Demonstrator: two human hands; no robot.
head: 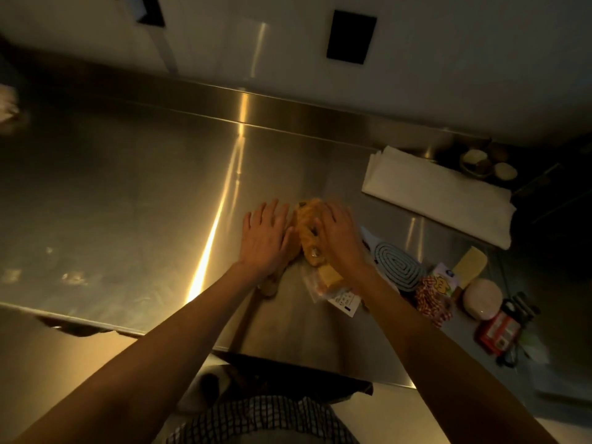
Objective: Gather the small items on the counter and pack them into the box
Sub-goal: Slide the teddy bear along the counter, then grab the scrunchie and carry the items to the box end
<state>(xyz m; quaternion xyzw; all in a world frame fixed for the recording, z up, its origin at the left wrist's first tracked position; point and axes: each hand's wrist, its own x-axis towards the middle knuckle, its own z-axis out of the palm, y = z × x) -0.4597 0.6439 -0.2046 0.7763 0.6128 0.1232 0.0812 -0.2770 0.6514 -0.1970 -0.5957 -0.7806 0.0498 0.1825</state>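
The steel counter [128, 193] was dim, lit by one warm streak, and the person stood at its near edge with both bare arms stretched out over it. The left hand [264, 237] lay flat on the metal, fingers straight and a little spread, holding nothing, just left of a yellow-orange bundle [308, 224]. The right hand [336, 235] rested on that bundle from the right side, its fingers bent over the top; through the blur I could not tell whether it truly gripped it. Just nearer than the bundle sat a clear packet [326, 283] with a white label. Right of the bundle lay a coiled blue-and-white mat [397, 262], then a red-and-white patterned pouch [432, 299], a pale yellow block [471, 262], a round pinkish ball [482, 298] and a red package [496, 331], all crowded together. Beyond these, further back and to the right of the bundle, a folded white cloth [442, 193] lay against the counter's raised back edge.
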